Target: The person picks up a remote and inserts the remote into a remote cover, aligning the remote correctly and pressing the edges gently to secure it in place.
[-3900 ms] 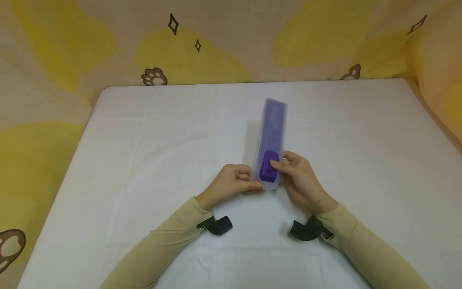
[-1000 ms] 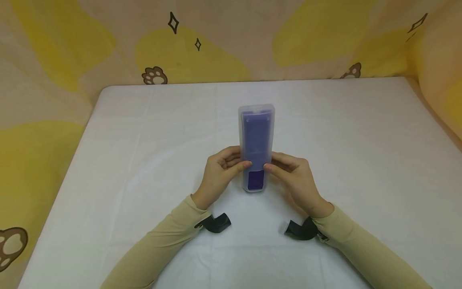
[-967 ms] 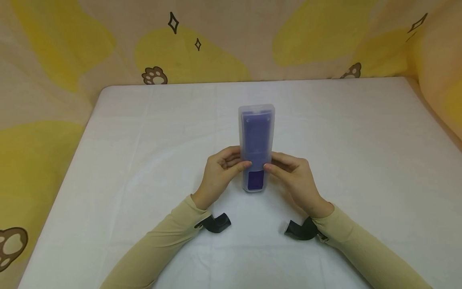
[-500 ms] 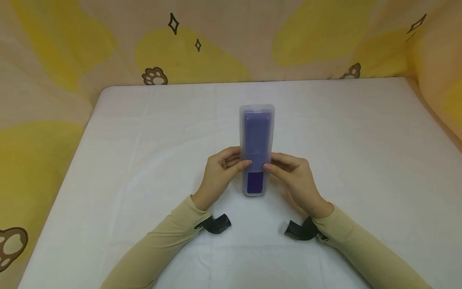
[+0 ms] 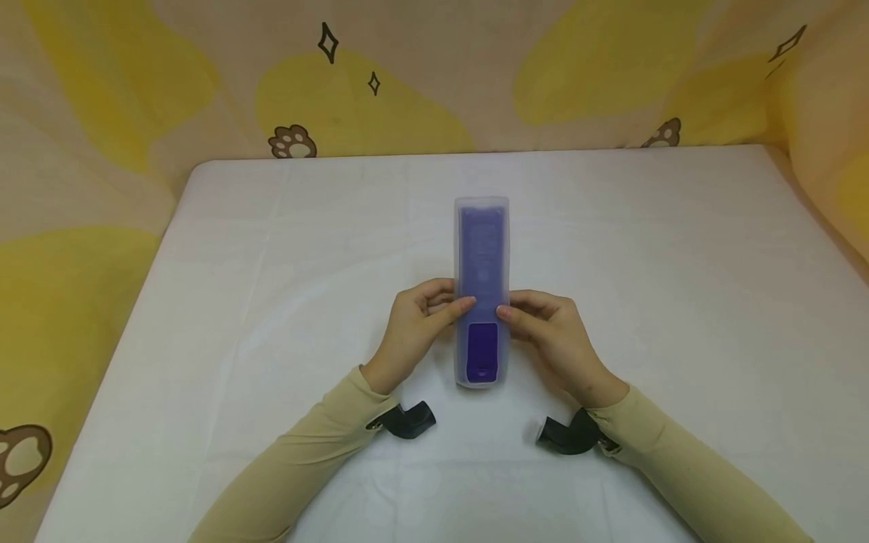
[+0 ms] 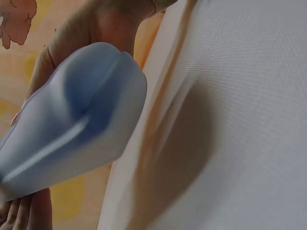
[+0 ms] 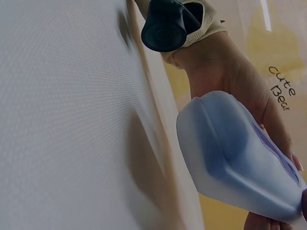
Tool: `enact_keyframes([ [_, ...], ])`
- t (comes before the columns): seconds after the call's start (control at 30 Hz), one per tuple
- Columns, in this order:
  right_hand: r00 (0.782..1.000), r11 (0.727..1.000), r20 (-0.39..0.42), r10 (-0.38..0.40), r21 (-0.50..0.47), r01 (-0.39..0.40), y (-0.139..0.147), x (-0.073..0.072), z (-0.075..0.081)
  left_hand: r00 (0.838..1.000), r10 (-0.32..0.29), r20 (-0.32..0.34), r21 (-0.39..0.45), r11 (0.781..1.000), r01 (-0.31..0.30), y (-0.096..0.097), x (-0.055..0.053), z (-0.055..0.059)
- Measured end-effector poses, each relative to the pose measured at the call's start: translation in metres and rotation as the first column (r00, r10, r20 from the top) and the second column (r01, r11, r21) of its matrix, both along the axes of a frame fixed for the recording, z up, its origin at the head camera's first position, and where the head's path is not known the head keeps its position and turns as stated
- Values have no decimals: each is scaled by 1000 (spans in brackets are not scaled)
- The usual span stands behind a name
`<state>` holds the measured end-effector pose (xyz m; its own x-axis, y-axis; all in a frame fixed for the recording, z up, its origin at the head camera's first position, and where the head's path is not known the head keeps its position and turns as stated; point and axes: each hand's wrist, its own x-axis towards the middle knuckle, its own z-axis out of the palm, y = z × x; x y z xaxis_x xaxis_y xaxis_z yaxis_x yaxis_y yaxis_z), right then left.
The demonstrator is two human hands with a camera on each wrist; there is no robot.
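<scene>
A long, slim translucent plastic case (image 5: 483, 260), purple inside with a dark purple latch-like piece (image 5: 483, 353) near its close end, is held between both hands above the table. My left hand (image 5: 414, 328) grips its left edge, thumb on the face and fingers curled behind. On the opposite edge my right hand (image 5: 560, 332) holds it the same way. Both wrist views show the close end of the case (image 6: 91, 105), clear of the white surface, with its shadow below. What lies inside the case cannot be made out.
A white cloth-covered table (image 5: 305, 264) spreads out under the hands. Behind it hangs a yellow and beige patterned fabric (image 5: 421, 68). A black wrist-camera mount (image 5: 409, 420) sticks out from the left sleeve, another mount (image 5: 569, 435) from the right.
Earlier the case leaned right, right thumb on the dark purple piece; both hands then shifted to its sides. Over the last second its close end has tipped toward me, showing more of that piece.
</scene>
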<state>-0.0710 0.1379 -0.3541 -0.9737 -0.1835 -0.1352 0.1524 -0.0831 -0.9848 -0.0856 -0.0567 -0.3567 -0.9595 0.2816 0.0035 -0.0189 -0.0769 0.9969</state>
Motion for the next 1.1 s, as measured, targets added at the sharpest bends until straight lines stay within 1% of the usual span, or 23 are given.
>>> enact_keyframes([
  [0.17, 1000, 999, 28, 3, -48, -1, 1, -1, -2, 999, 13, 35, -26, 1000, -12, 0, -1, -2],
  [0.4, 998, 992, 56, 11, -122, -5, 0, -1, -4, 992, 16, 125, -14, 1000, -15, 1, -1, 0],
  [0.6, 1000, 975, 24, 15, -221, -9, 1, 0, -5, 989, 7, 146, 7, 1000, -8, 0, -2, -1],
  [0.7, 1000, 968, -1, 28, -250, -27, 2, 0, -4, 988, 1, 153, 14, 1000, -3, 0, -3, -2],
  [0.9, 999, 968, -4, 36, -250, -36, 3, 0, -3, 985, -4, 171, 17, 1000, 1, 1, -3, -2],
  [1.1, 1000, 983, 5, 4, -184, -3, 3, -1, -3, 979, -7, 205, 18, 1000, 4, 1, -4, -2],
])
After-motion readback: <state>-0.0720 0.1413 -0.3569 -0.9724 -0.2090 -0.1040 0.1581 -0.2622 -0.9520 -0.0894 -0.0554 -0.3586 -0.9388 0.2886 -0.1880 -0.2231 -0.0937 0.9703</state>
